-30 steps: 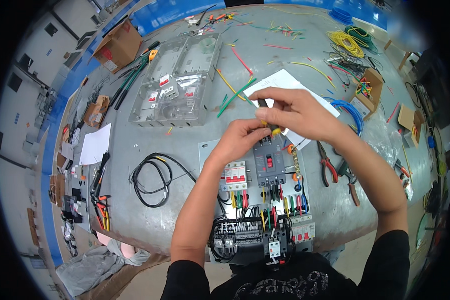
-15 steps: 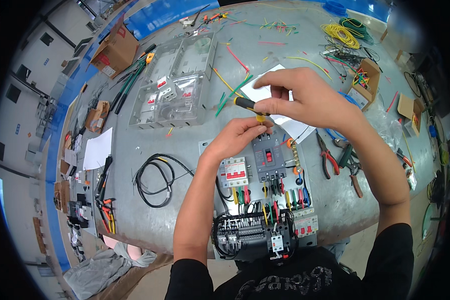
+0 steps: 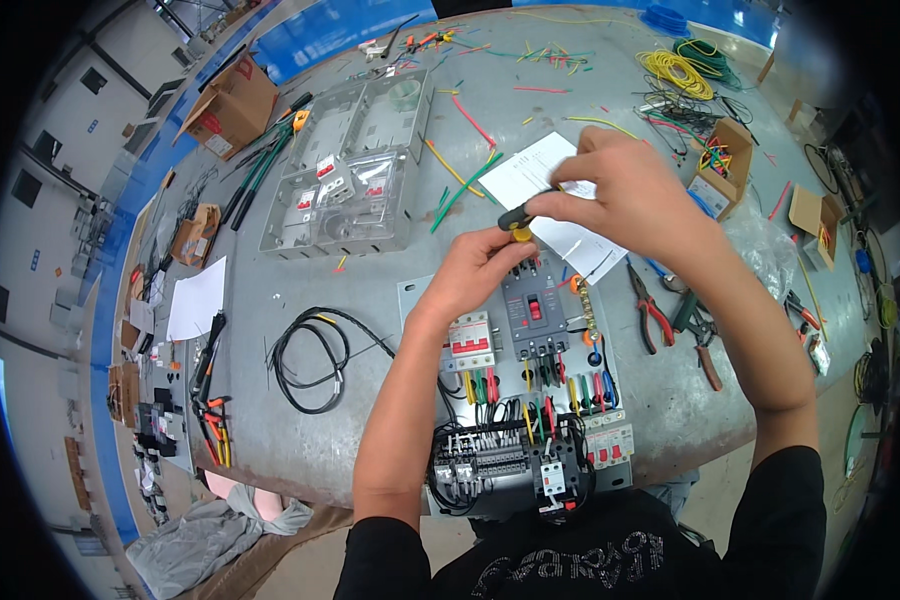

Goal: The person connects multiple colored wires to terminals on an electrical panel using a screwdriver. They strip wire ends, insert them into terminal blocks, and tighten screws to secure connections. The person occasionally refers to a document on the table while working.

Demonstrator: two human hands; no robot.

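My right hand grips a screwdriver with a black and yellow handle, thumb against its top end. Below it, my left hand pinches closed around the screwdriver's lower part; the tip is hidden by the fingers. Both hands are over the upper end of a grey moulded-case circuit breaker with a red toggle. Beside the breaker, partly behind my left wrist, is a white breaker with red levers. They sit on a mounting plate with coloured wires, a terminal block and a contactor.
Left of the plate lies a coil of black cable. Farther back stands a clear-lidded grey enclosure. Paper sheets lie behind my hands. To the right are red-handled pliers, a plastic bag and an open carton.
My right hand has turned about the screwdriver and its fingers have shifted on the handle, which now points more upright. My left hand remains near the breaker's top, slightly shifted.
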